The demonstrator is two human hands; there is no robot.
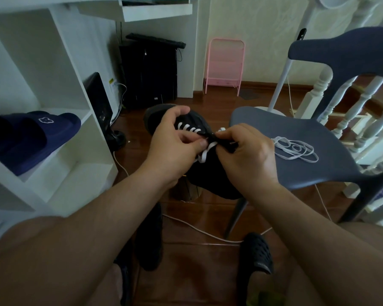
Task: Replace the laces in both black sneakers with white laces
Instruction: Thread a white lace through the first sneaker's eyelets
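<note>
Your right hand pinched the white lace at the upper eyelets, and your left hand pinched it too while steadying the black sneaker, held in the air between your knees, above the floor and just beside the grey chair. The lace looked soft, flat and light, best fed by its stiff tip; the shoe seemed light with a yielding upper. The spare white lace lay coiled on the seat, near its front edge. Open room lay leftward, towards the white shelf
</note>
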